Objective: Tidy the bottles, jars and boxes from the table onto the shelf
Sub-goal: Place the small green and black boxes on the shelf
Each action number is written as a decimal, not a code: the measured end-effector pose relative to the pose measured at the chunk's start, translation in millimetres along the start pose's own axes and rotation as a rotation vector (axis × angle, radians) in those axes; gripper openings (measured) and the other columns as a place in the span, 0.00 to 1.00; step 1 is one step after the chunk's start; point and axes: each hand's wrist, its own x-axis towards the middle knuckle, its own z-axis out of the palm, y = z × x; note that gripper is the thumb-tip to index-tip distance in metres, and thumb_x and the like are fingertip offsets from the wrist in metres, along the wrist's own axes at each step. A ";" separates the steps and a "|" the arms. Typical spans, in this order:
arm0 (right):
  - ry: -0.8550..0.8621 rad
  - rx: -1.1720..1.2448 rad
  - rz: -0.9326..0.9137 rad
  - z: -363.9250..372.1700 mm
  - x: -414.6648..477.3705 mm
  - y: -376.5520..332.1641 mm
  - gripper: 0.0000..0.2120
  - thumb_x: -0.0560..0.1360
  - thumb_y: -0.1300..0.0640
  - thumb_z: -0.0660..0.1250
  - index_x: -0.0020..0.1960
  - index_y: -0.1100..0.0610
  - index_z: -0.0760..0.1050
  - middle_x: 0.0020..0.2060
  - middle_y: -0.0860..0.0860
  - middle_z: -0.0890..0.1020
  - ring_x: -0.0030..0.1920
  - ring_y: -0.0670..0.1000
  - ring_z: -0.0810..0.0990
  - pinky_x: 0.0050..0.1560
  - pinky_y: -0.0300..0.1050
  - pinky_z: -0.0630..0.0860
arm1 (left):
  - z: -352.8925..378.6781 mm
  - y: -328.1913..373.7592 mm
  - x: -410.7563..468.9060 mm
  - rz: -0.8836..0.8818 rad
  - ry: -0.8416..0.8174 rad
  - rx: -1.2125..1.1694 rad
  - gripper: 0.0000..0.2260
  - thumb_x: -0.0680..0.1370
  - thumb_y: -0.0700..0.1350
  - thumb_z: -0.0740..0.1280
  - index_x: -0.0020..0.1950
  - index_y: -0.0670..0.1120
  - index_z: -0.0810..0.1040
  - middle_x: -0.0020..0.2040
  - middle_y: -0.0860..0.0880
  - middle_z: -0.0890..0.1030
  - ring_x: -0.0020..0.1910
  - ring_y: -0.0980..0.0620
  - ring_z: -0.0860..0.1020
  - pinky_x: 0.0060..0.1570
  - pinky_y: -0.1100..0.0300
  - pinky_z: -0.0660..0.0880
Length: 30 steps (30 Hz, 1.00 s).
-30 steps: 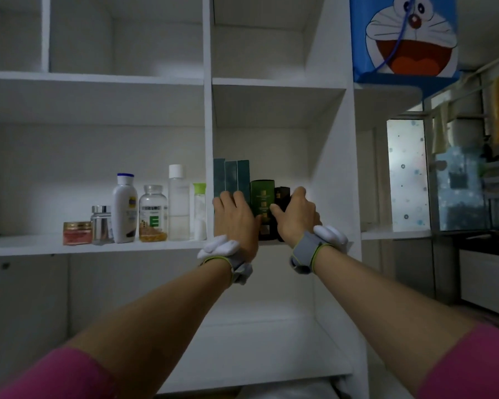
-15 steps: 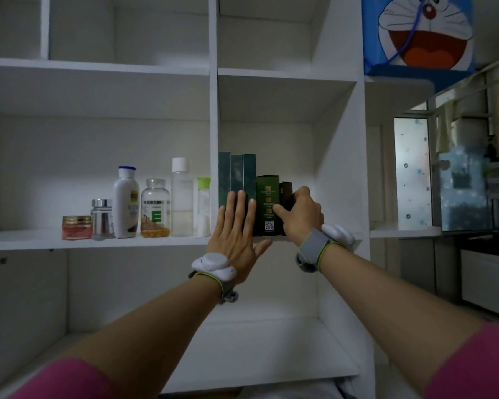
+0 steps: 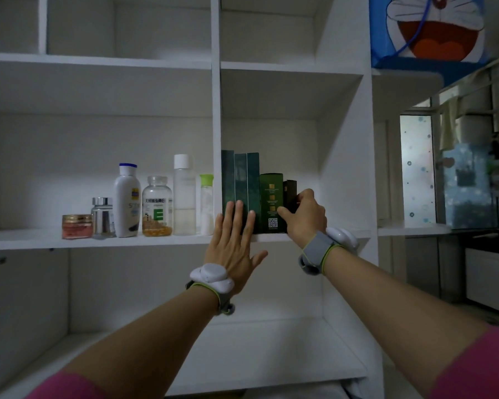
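On the white shelf (image 3: 144,240), the right compartment holds three tall dark green boxes (image 3: 240,180), a shorter green box (image 3: 271,194) with a QR code, and a small black box (image 3: 290,190) at the right end. My left hand (image 3: 233,243) is flat and open, fingertips against the fronts of the tall boxes. My right hand (image 3: 304,216) is closed around the small black box, thumb at the green box's lower corner. The left compartment holds a red jar (image 3: 77,226), a silver jar (image 3: 102,216), a white lotion bottle (image 3: 127,200), a pill bottle (image 3: 157,205), a clear bottle (image 3: 184,194) and a green-capped bottle (image 3: 206,204).
A vertical white divider (image 3: 216,110) separates the two compartments. Shelves above and below hold nothing that I can see. A blue cartoon box (image 3: 427,27) sits on top at the right. A window (image 3: 416,168) and hanging cloths lie further right.
My left hand has opened from a curled grip to flat fingers and slid slightly down and back. My right hand has stayed on the small black box. The camera has tilted upward.
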 end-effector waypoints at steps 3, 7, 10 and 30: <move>0.006 0.003 0.006 1.7 -1.3 1.0 0.18 0.76 0.52 0.68 0.59 0.58 0.67 0.52 0.57 0.79 0.43 0.55 0.71 0.43 0.45 0.66 | 2.6 -1.1 -13.1 -0.019 -0.015 0.026 0.37 0.77 0.65 0.46 0.77 0.40 0.51 0.77 0.36 0.53 0.77 0.38 0.52 0.72 0.44 0.52; -0.008 -0.004 0.006 4.3 -0.6 0.0 0.17 0.76 0.53 0.68 0.60 0.59 0.67 0.54 0.58 0.79 0.49 0.59 0.76 0.44 0.45 0.68 | 3.2 -2.4 -18.9 -0.007 -0.032 0.031 0.37 0.77 0.64 0.46 0.77 0.40 0.50 0.77 0.36 0.53 0.77 0.38 0.51 0.73 0.45 0.51; -0.023 -0.015 0.007 4.3 -1.5 0.6 0.17 0.76 0.54 0.68 0.60 0.59 0.67 0.54 0.58 0.79 0.52 0.60 0.77 0.45 0.46 0.68 | 1.5 -1.5 -21.2 -0.013 -0.056 0.029 0.36 0.77 0.64 0.46 0.77 0.40 0.50 0.77 0.36 0.53 0.76 0.38 0.52 0.73 0.45 0.51; -0.096 -0.013 -0.031 0.2 -1.7 14.0 0.22 0.74 0.56 0.71 0.63 0.59 0.67 0.54 0.59 0.80 0.54 0.60 0.77 0.52 0.49 0.74 | -24.1 4.9 -7.8 -0.040 -0.212 -0.042 0.35 0.80 0.62 0.49 0.76 0.48 0.32 0.76 0.41 0.32 0.74 0.41 0.31 0.72 0.47 0.34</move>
